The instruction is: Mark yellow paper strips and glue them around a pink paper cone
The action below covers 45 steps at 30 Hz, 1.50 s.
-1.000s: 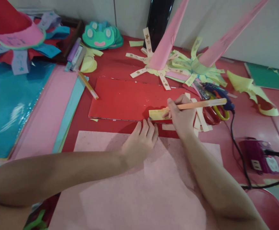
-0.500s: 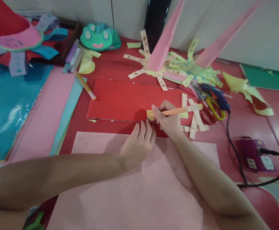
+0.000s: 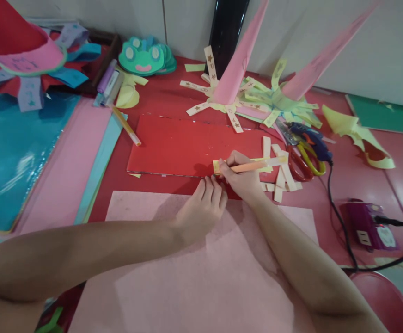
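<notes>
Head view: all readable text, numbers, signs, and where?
No word, brand or number legible.
Cream strips: star signs; letters too small.
Pale yellow strip: marks too faint.
Lilac strip: star; writing blurred.
Pink brim: marks blurred.
Purple adapter: label blurred.
Yellow strip under pen: any marks too small.

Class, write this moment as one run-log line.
right hand: holds orange pen at yellow paper strip | left hand: at near edge of red board | cream strips: overlapping
</notes>
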{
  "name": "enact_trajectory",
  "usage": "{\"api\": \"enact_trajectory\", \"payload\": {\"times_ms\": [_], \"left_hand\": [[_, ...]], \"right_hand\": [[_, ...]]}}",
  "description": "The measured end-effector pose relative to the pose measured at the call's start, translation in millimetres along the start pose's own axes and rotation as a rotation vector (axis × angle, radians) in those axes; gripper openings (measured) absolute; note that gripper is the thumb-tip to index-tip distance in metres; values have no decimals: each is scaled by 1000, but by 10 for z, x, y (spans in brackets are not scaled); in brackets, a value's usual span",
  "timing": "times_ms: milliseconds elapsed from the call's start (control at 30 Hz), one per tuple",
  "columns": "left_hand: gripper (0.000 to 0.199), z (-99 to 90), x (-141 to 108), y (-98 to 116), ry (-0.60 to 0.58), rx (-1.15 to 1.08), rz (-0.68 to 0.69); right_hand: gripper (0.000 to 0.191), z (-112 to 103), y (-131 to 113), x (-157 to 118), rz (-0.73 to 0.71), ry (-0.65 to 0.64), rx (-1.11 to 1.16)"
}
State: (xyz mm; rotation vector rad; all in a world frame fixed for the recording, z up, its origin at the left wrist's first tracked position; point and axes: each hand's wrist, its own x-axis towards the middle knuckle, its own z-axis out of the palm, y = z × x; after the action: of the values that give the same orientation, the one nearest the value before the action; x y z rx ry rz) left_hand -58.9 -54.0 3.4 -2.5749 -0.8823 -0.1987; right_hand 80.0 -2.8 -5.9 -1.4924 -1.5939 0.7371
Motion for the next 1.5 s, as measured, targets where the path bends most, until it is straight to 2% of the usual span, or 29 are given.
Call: {"api": "enact_trajectory", "payload": {"times_ms": [233,800,1000,1133,1367,1500], "left_hand": [[34,-15,11,-11,-21,10,10],[33,-10,4,-13,-12,9,8],[35,-9,19,-25,-6,21,16],[33,-8,51,-37,12,31,26],[33,-4,62,-44,37,52,26],[33,15,58,-44,41,47,40]], "right_hand": [[32,7,31,1,36,23,37],[32,-18,13,8,-11,-18,39],[30,-41,47,56,108,-9,299],[35,-54,36,82,150,-18,393],[37,-84,64,108,129,-54,523],[36,-85,96,112,90,2,594]]}}
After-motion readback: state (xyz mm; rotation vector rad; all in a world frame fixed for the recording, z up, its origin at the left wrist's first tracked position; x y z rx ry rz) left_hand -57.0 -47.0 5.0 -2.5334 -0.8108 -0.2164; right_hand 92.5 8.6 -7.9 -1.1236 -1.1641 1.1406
